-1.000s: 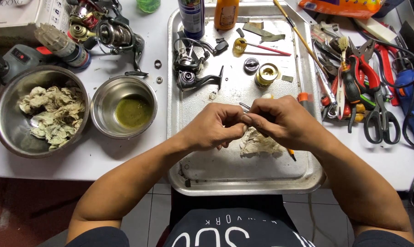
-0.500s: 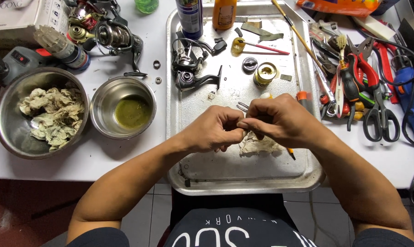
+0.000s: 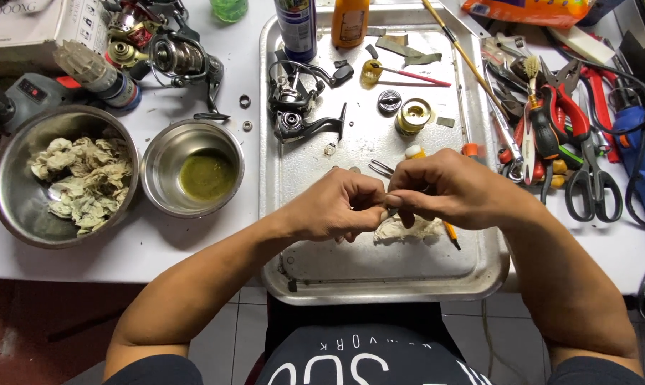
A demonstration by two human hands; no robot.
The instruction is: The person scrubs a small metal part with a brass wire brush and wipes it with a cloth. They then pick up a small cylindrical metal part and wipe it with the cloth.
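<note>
Both hands, left hand (image 3: 336, 205) and right hand (image 3: 443, 189), are pinched shut together over a dull metal tray (image 3: 379, 264), above a crumpled rag (image 3: 408, 229); whatever is gripped is hidden by fingers.

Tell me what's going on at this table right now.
A person sits at a white table, both hands together over a metal tray. The left hand and right hand pinch something small between them, too hidden to identify, above a crumpled rag. A partly dismantled fishing reel lies further back on the tray with a few small parts. To the left are a steel bowl of used rags and a smaller bowl of greenish liquid; hand tools are piled on the right.
</note>
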